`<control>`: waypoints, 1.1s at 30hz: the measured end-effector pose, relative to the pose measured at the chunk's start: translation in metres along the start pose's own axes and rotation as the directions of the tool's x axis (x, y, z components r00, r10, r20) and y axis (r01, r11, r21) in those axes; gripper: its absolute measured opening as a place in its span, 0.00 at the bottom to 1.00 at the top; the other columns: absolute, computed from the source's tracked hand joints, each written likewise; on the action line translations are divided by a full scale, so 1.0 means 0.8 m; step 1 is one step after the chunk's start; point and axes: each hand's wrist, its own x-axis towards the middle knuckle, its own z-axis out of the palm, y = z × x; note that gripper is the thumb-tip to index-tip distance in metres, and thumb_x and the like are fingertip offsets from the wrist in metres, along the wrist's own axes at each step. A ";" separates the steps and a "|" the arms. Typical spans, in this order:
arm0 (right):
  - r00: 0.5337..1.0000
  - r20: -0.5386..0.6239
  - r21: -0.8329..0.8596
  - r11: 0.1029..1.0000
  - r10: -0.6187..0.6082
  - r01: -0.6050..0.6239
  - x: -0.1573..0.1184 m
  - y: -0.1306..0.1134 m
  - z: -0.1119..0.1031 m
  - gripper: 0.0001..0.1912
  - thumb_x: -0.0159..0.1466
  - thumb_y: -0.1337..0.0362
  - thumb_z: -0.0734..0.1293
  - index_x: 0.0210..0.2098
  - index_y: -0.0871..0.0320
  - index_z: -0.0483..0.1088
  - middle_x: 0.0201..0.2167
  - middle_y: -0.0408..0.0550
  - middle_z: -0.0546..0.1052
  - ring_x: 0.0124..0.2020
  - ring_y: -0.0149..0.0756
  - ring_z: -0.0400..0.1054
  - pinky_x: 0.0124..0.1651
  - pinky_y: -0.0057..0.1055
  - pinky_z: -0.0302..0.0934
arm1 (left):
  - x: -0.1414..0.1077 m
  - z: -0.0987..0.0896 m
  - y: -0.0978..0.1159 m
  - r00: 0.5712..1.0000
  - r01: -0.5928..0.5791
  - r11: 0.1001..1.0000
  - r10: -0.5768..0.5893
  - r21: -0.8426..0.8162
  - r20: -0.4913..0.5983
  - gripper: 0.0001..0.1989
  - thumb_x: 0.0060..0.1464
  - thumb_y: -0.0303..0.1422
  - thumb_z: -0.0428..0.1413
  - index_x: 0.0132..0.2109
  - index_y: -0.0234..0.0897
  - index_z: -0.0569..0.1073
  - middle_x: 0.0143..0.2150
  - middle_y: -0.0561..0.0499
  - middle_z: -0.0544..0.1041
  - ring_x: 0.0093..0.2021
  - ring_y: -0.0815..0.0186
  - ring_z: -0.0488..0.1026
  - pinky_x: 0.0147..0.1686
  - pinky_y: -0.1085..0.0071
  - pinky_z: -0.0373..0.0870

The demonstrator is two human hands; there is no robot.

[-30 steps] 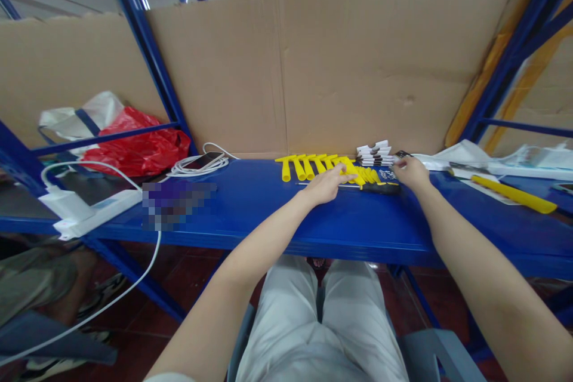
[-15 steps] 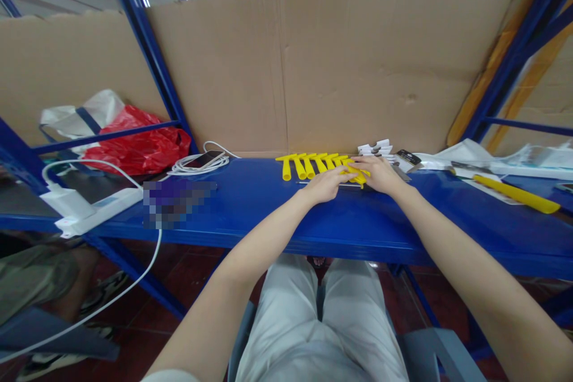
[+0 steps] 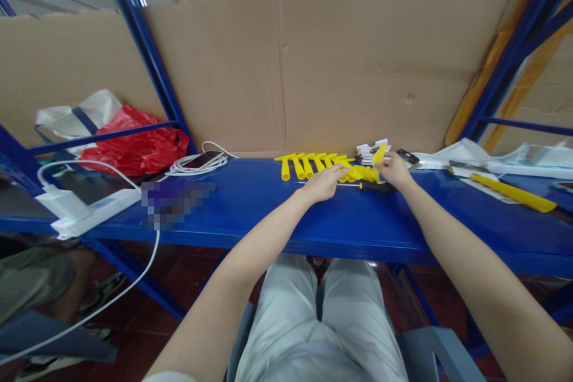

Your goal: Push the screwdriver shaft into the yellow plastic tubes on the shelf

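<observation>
Blue table (image 3: 250, 209) in front. Screwdriver (image 3: 378, 187) w/ blk handle lies on it. L hand (image 3: 321, 185) is over the screwdriver's thin rod, fingers at the yellow pile (image 3: 364, 175); can't tell if it grips. R hand (image 3: 394, 172) pinches 1 yellow piece (image 3: 380, 154), tipped up, nr pile's R end. Yellow T-shapes (image 3: 298, 166) lie in a row, L side. White stack (image 3: 366, 152) sits behind, nr cardboard wall (image 3: 349, 65).

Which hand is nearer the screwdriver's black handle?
Right. The right hand, holding a yellow piece, is close by the butt end of the black handle; the left hand is farther left, by the shaft.
</observation>
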 end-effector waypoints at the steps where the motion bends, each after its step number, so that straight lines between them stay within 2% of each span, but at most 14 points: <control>1: 0.998 0.006 0.011 0.998 0.058 -0.058 0.003 0.006 0.001 0.26 0.62 0.66 0.66 0.60 0.66 0.66 0.43 0.58 0.81 0.41 0.44 0.77 0.43 0.35 0.70 | 0.000 -0.001 0.001 1.000 0.010 1.000 -0.011 0.007 0.011 0.29 0.64 0.19 0.45 0.69 0.39 0.64 0.72 0.42 0.64 0.69 0.60 0.64 0.65 0.60 0.65; 3: 0.989 0.047 -0.013 0.990 0.143 -0.143 0.008 0.016 0.001 0.27 0.61 0.67 0.67 0.59 0.66 0.66 0.40 0.57 0.81 0.39 0.44 0.77 0.41 0.35 0.70 | 0.000 -0.001 0.002 0.999 0.018 1.000 -0.019 0.007 0.027 0.28 0.64 0.19 0.44 0.69 0.37 0.65 0.72 0.41 0.63 0.69 0.60 0.64 0.65 0.62 0.65; 6: 0.977 0.085 -0.091 0.978 0.193 -0.185 0.013 0.023 0.001 0.19 0.59 0.67 0.68 0.50 0.61 0.73 0.36 0.52 0.80 0.38 0.43 0.76 0.41 0.36 0.70 | 0.000 -0.001 0.002 1.000 0.003 1.000 -0.003 -0.004 0.021 0.29 0.64 0.19 0.44 0.69 0.39 0.64 0.72 0.42 0.63 0.69 0.60 0.64 0.65 0.61 0.65; 10: 0.981 0.085 -0.154 0.975 0.176 -0.162 0.017 0.022 0.000 0.11 0.56 0.68 0.69 0.40 0.58 0.76 0.34 0.49 0.80 0.40 0.43 0.76 0.45 0.37 0.70 | 0.000 0.001 -0.001 1.000 -0.013 1.000 0.013 -0.010 0.005 0.30 0.64 0.19 0.45 0.69 0.43 0.64 0.72 0.44 0.64 0.69 0.60 0.64 0.64 0.60 0.66; 15: 0.983 0.111 -0.218 0.968 0.149 -0.123 0.015 0.017 -0.003 0.07 0.55 0.68 0.69 0.32 0.59 0.79 0.34 0.52 0.81 0.42 0.45 0.76 0.47 0.34 0.69 | -0.001 -0.002 0.002 1.000 0.016 1.000 -0.015 -0.016 0.019 0.30 0.63 0.19 0.45 0.69 0.40 0.64 0.72 0.44 0.63 0.69 0.61 0.64 0.64 0.63 0.66; 19: 0.981 0.152 -0.199 0.976 0.120 -0.088 0.014 0.019 -0.004 0.08 0.58 0.67 0.66 0.31 0.60 0.80 0.32 0.53 0.81 0.42 0.45 0.75 0.48 0.37 0.69 | -0.001 -0.006 0.007 0.999 0.039 0.999 -0.039 -0.015 0.030 0.29 0.63 0.19 0.45 0.69 0.38 0.65 0.72 0.42 0.63 0.69 0.62 0.65 0.63 0.66 0.66; 24: 0.977 0.186 -0.130 0.988 0.108 -0.085 0.017 0.024 -0.004 0.12 0.63 0.62 0.65 0.31 0.60 0.80 0.27 0.52 0.79 0.38 0.44 0.75 0.44 0.38 0.70 | -0.001 -0.004 0.004 0.999 0.023 1.000 -0.023 -0.002 0.022 0.30 0.63 0.19 0.45 0.69 0.40 0.64 0.72 0.43 0.63 0.69 0.60 0.65 0.63 0.62 0.67; 27: 0.972 0.200 -0.047 0.993 0.119 -0.112 0.015 0.020 -0.005 0.14 0.64 0.61 0.64 0.36 0.62 0.80 0.31 0.54 0.80 0.38 0.43 0.75 0.44 0.36 0.69 | -0.001 -0.002 0.002 1.000 0.013 1.000 -0.013 0.001 0.019 0.30 0.64 0.20 0.45 0.69 0.42 0.64 0.72 0.44 0.63 0.68 0.59 0.65 0.63 0.60 0.68; 33: 0.947 0.261 0.167 0.957 0.188 -0.236 0.003 0.004 -0.009 0.14 0.66 0.64 0.63 0.41 0.65 0.79 0.42 0.60 0.82 0.39 0.41 0.77 0.46 0.35 0.70 | 0.000 -0.001 -0.001 1.000 0.003 0.999 -0.003 -0.035 0.017 0.30 0.63 0.20 0.45 0.69 0.42 0.64 0.72 0.45 0.63 0.68 0.61 0.65 0.64 0.63 0.67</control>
